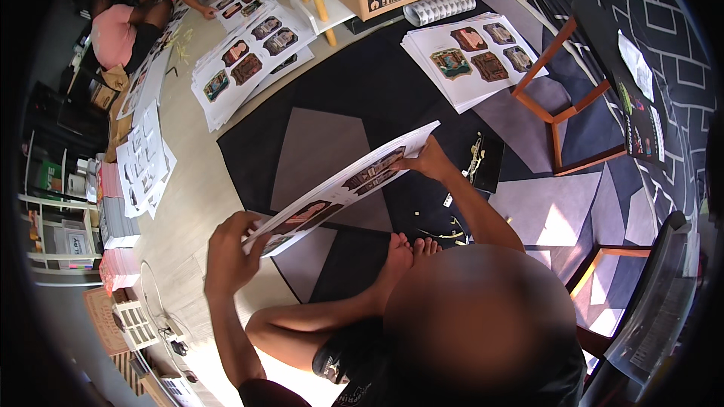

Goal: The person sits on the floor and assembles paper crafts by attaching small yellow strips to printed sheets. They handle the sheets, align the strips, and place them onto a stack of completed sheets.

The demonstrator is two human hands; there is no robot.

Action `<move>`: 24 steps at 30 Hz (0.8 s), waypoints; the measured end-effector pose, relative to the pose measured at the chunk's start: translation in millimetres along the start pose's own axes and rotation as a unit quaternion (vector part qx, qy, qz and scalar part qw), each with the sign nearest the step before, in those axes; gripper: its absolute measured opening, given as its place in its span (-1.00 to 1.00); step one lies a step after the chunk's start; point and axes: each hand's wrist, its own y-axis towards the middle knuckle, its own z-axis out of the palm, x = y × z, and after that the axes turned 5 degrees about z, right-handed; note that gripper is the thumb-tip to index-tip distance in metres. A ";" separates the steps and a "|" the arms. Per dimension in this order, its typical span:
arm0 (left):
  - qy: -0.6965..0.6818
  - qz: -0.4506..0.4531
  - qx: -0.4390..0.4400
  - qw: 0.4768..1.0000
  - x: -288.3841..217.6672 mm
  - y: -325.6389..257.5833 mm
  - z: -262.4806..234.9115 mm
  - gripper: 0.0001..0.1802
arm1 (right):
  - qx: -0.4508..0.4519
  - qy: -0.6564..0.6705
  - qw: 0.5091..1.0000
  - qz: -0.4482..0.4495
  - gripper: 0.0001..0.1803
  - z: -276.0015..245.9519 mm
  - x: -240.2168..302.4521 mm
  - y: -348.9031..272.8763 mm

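Holds a thin stack of printed sheets (343,190) tilted in mid-view, over the patterned rug (320,143). Clamps the eight-o'clock end in the left hand (232,252), with thumb hooked over the edge; pinches the two-o'clock corner in the right hand (426,162). Has open rug toward eleven and twelve, bare pale floor (181,211) toward nine. Faces one sheet pile (249,60) at eleven and another pile (471,60) at one, both well apart from the held edges. Has a black panel (489,173) near the right hand toward three, a wooden frame (554,118) farther out at two.
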 end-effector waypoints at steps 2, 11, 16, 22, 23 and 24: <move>0.049 0.027 -0.015 0.998 -10.8 10.3 16.2 -0.70 | 0.006 -0.002 1.000 -0.001 -0.55 -1.0 -0.2 -0.4; 0.100 0.036 0.000 0.994 -14.7 16.0 29.3 -0.81 | 0.003 0.007 1.000 -0.017 -0.58 -0.7 -2.0 -1.8; 0.131 0.019 0.029 0.991 -11.8 20.9 24.5 -0.87 | -0.039 -0.026 0.999 -0.019 -0.51 1.0 -10.6 -0.8; 0.082 -0.028 0.017 0.996 -4.9 15.6 -29.7 -0.85 | -0.291 0.129 0.948 -0.023 -0.23 -26.6 -79.8 -29.2; 0.064 -0.027 -0.001 0.998 4.0 7.1 -36.5 -0.83 | -0.255 0.150 0.955 0.008 -0.22 -23.1 -85.3 -35.2; 0.047 -0.026 -0.020 0.998 13.6 -3.2 -44.2 -0.81 | -0.218 0.170 0.960 0.040 -0.20 -17.5 -91.6 -43.3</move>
